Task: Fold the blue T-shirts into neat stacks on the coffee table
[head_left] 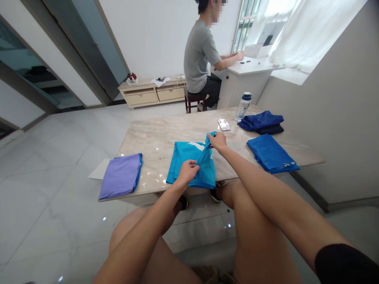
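On the marble table [166,130], the left hand [187,172] and right hand [217,142] pinch the cyan shirt [180,156], its edge lifted, between a folded lilac cloth [120,176] and folded blue cloth [271,154], with a navy stack [260,121] beyond.

**Bright daylight with wide-angle distortion**

Daylight enters through the window [251,27] and white curtain [314,31] at upper right, overexposing both. Small specular glints dot the marble desk [166,134] and tiled floor [59,185]. Shadows are soft; edges lean and bow strongly.
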Available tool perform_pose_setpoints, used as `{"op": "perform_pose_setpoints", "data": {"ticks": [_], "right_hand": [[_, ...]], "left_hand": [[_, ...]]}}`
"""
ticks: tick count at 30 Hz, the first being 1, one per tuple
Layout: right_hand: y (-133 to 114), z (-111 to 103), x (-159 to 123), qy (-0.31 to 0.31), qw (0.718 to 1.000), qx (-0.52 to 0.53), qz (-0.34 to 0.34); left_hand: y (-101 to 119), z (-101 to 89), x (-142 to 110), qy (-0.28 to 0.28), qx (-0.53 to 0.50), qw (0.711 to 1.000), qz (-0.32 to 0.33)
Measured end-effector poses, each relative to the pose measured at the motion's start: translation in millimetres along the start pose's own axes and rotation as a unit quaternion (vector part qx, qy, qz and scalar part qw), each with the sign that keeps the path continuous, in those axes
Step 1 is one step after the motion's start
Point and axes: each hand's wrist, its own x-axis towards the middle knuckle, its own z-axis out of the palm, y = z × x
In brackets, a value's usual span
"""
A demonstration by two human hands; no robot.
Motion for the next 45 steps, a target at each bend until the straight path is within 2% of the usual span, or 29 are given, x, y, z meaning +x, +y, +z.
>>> {"op": "perform_pose_setpoints", "data": {"ticks": [4, 8, 14, 22, 27, 31, 36, 41, 45], "right_hand": [[-27, 38, -11, -0.013, 0.999, -0.034, -0.017], [-41, 71, -15, -0.031, 0.996, -0.077, -0.038], [-50, 111, -12, -0.040, 0.994, -0.102, -0.029], [-57, 144, -14, -0.128, 0.989, -0.073, -0.030], [-51, 139, -10, -0.126, 0.984, -0.105, -0.064], [-39, 121, -2, -0.105, 0.973, -0.178, -0.100], [-25, 99, 10, -0.111, 0.951, -0.267, -0.114], [-13, 75, 20, -0.135, 0.926, -0.334, -0.109], [-4, 62, 22, -0.153, 0.911, -0.355, -0.145]], "left_hand": [[-24, -51.4, -4, 0.032, -0.014, 0.999, -0.022], [-46, -80.3, -8, 0.057, -0.018, 0.998, -0.028], [-72, -101.4, 3, 0.077, -0.017, 0.996, -0.036], [-92, -120.5, 19, 0.097, 0.049, 0.994, -0.025], [-94, -128.6, 15, 0.105, 0.130, 0.986, -0.013], [-91, -129.7, 8, 0.093, 0.176, 0.980, 0.022], [-86, -131.2, -4, 0.099, 0.178, 0.977, 0.058], [-86, -137.8, -16, 0.111, 0.272, 0.953, 0.075], [-87, -143.6, -17, 0.111, 0.330, 0.935, 0.070]]}}
